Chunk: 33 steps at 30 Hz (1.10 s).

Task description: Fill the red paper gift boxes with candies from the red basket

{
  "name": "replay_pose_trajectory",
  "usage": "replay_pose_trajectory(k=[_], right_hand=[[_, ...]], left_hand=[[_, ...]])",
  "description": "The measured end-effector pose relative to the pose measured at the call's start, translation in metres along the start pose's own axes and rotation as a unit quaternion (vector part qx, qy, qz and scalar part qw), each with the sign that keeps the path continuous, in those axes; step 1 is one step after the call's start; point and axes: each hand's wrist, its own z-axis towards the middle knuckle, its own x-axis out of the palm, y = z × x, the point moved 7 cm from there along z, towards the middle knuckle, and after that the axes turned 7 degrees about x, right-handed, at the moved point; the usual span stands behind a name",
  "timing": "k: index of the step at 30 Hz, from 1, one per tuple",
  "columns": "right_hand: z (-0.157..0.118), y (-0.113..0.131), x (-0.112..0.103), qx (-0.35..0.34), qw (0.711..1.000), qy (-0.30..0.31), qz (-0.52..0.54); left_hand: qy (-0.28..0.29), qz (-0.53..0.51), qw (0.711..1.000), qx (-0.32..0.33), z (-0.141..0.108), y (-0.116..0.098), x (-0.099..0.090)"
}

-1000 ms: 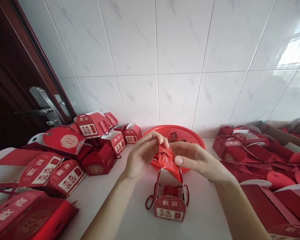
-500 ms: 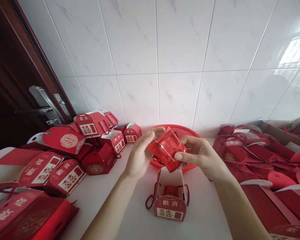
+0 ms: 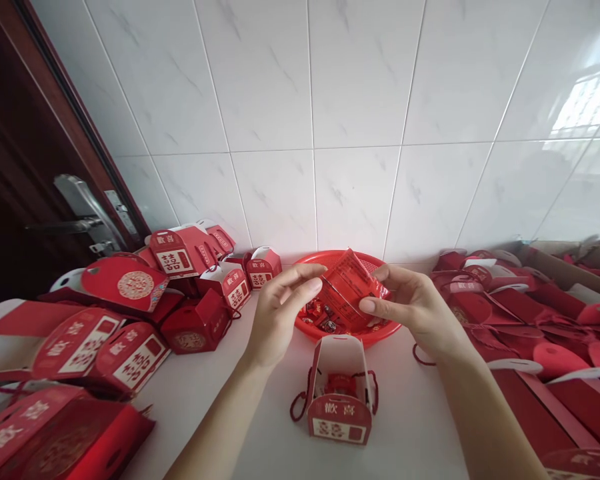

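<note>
Between my hands is a shiny red packet [image 3: 349, 288] with dark print, tilted above the red basket. My right hand [image 3: 414, 308] grips its right end, thumb on the near face. My left hand [image 3: 281, 312] pinches its left corner between thumb and fingers. Below the packet an open red gift box [image 3: 341, 410] with white inside and dark red cord handles stands upright on the white surface. A red wrapped item [image 3: 341, 385] lies in it. Behind the box, the red plastic basket [image 3: 307, 332] holds several small wrapped sweets [image 3: 325, 320], partly hidden by the packet.
Several red gift boxes [image 3: 190, 327] are piled on the left, some standing open. More red boxes [image 3: 520, 300] lie in rows on the right, near a cardboard carton [image 3: 555, 262]. A white tiled wall [image 3: 357, 187] rises behind the basket. A dark door [image 3: 15, 133] stands at far left.
The packet has turned in my hands, its top now leaning right. My left fingers have come from higher up onto its left corner. More of the basket's sweets shows.
</note>
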Motion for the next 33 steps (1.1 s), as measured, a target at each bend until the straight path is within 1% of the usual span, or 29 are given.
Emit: replay_pose_trajectory(k=[3,7,11,14,17,20,26,30,33], right_hand=[[0.000,0.003,-0.001,-0.019,1.000,-0.001,-0.004],[-0.001,0.004,-0.003,-0.033,0.999,-0.003,-0.014],[-0.001,0.003,-0.005,-0.021,1.000,-0.005,-0.020],[-0.001,0.002,-0.007,-0.013,1.000,-0.010,-0.012],[-0.002,0.004,-0.008,-0.016,1.000,-0.017,-0.007],[-0.004,0.007,-0.008,-0.029,0.999,-0.022,-0.010],[-0.006,0.011,-0.007,-0.045,0.999,-0.016,-0.009],[-0.006,0.011,-0.007,-0.046,0.999,-0.010,-0.008],[-0.006,0.010,-0.008,-0.039,0.999,-0.016,-0.004]], left_hand=[[-0.011,0.025,0.999,0.036,-0.001,-0.005,-0.001],[-0.004,0.070,0.993,0.095,-0.002,-0.016,0.002],[0.036,0.119,0.980,0.155,-0.005,-0.026,0.008],[0.064,0.145,0.972,0.176,-0.007,-0.030,0.012],[0.076,0.161,0.965,0.194,-0.009,-0.032,0.015],[0.081,0.172,0.960,0.205,-0.010,-0.033,0.017],[0.073,0.171,0.960,0.210,-0.011,-0.033,0.017],[0.072,0.160,0.963,0.202,-0.011,-0.032,0.017],[0.069,0.150,0.967,0.192,-0.010,-0.031,0.016]])
